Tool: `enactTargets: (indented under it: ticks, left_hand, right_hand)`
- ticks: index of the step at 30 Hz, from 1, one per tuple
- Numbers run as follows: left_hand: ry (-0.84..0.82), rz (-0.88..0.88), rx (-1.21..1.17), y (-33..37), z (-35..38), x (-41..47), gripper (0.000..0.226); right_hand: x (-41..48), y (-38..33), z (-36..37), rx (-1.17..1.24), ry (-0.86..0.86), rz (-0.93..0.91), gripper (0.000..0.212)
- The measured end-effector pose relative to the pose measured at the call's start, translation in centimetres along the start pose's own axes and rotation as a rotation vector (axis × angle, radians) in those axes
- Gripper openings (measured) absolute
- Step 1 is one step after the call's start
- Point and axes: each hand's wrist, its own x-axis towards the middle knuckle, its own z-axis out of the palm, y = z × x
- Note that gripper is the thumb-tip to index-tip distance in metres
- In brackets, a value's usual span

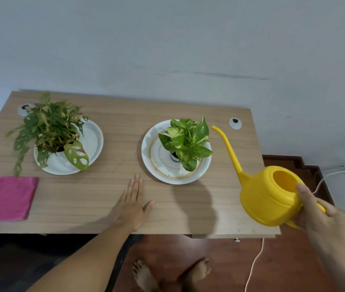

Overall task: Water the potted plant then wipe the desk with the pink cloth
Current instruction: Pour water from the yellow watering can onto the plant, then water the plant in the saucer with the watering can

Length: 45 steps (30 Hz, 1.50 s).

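My right hand (323, 216) grips the handle of a yellow watering can (266, 199), held above the desk's right front corner. Its long spout tip (214, 128) points up and left, just right of a small potted plant (186, 140) with green-yellow leaves. That plant stands in a white saucer (159, 171) at mid-desk. My left hand (133, 203) lies flat and open on the wooden desk (95, 190), left of the saucer. A folded pink cloth (9, 198) rests at the desk's front left.
A second, larger leafy plant (49, 127) stands in a white saucer (91, 142) at the back left. Two cable grommets (235, 123) are set in the desk near the wall. A white cable (253, 264) trails over the red floor beside my bare feet.
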Motion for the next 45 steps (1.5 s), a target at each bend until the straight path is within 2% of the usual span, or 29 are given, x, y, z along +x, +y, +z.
enactTargets:
  ticks: [3, 5, 11, 16, 21, 27, 30, 32, 34, 37, 39, 43, 45]
  left_hand:
    - [-0.009, 0.011, -0.012, 0.0, -0.1, 0.1, 0.095]
    - [-0.005, 0.012, -0.015, -0.1, 0.0, 0.1, 0.094]
    - [0.068, 0.046, 0.009, -0.4, 0.3, 0.1, 0.092]
    - [0.144, 0.085, 0.01, -0.8, 0.3, -0.1, 0.085]
    - [0.175, 0.079, -0.007, -0.7, 0.2, -0.2, 0.078]
    - [0.185, 0.096, -0.085, -1.7, 0.1, -0.6, 0.08]
    - [0.193, 0.089, -0.093, -3.6, -0.3, -1.6, 0.079]
    - [0.304, 0.083, -0.016, -5.5, -1.2, -2.7, 0.079]
    - [0.335, 0.078, 0.044, -7.4, -2.2, -3.6, 0.076]
    - [0.291, 0.048, 0.052, -11.3, -3.0, -5.1, 0.076]
    - [0.276, 0.026, 0.08, -13.9, -3.4, -5.8, 0.075]
    - [0.33, 0.001, 0.149, -19.2, -3.6, -6.8, 0.074]
    - [0.336, -0.005, 0.125, -21.6, -2.8, -7.2, 0.078]
  right_hand:
    - [-0.8, -0.4, 1.9, 0.121, -0.005, 0.029, 0.071]
    - [-1.0, -0.7, 3.2, 0.194, -0.016, 0.028, 0.063]
    - [-0.6, -1.5, 5.7, 0.32, -0.038, -0.019, 0.069]
    - [0.2, -1.4, 6.3, 0.298, -0.08, -0.038, 0.063]
    - [1.0, -1.3, 6.7, 0.268, -0.104, -0.107, 0.068]
    - [1.0, -2.3, 7.6, 0.272, -0.141, -0.156, 0.069]
    - [0.3, -3.3, 8.3, 0.252, -0.17, -0.162, 0.069]
    - [-0.4, -4.3, 9.3, 0.215, -0.189, -0.166, 0.072]
    - [-1.2, -5.5, 10.2, 0.204, -0.191, -0.162, 0.071]
    - [-2.7, -7.9, 12.1, 0.228, -0.213, -0.152, 0.067]
    - [-3.7, -9.6, 13.2, 0.202, -0.244, -0.153, 0.072]
    - [-5.6, -13.9, 15.4, 0.13, -0.275, -0.185, 0.072]
    - [-6.2, -15.9, 16.4, 0.087, -0.265, -0.214, 0.079]
